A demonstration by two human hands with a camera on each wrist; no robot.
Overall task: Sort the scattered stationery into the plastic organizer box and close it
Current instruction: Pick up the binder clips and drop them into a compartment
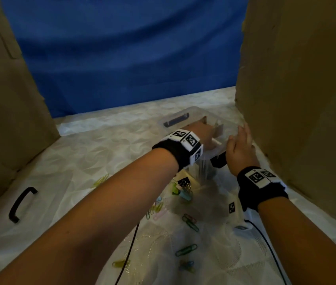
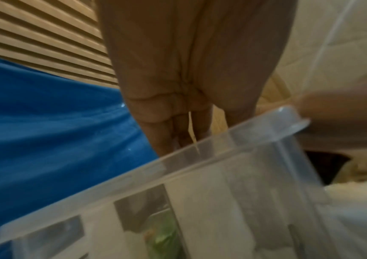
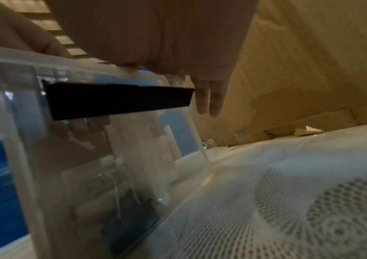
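The clear plastic organizer box [image 1: 214,150] stands open on the table, with cardboard dividers [image 1: 219,128] inside. Its lid [image 1: 176,118] with a dark handle lies just behind it. My left hand [image 1: 201,134] reaches down into the box [image 2: 200,156]; its fingers [image 2: 169,129] point straight down, and the rim hides the tips. My right hand [image 1: 239,145] rests flat on the box's right rim with its fingers [image 3: 210,98] straight, above a black latch [image 3: 120,99]. Binder clips [image 1: 183,188] and coloured paper clips [image 1: 190,222] lie scattered in front of the box.
Tall cardboard walls stand at the left [image 1: 9,99] and close on the right [image 1: 296,89], with a blue cloth [image 1: 132,58] behind. A loose black handle [image 1: 20,204] lies at the left. Cables [image 1: 130,249] trail from both wrists across the patterned tablecloth [image 1: 101,151].
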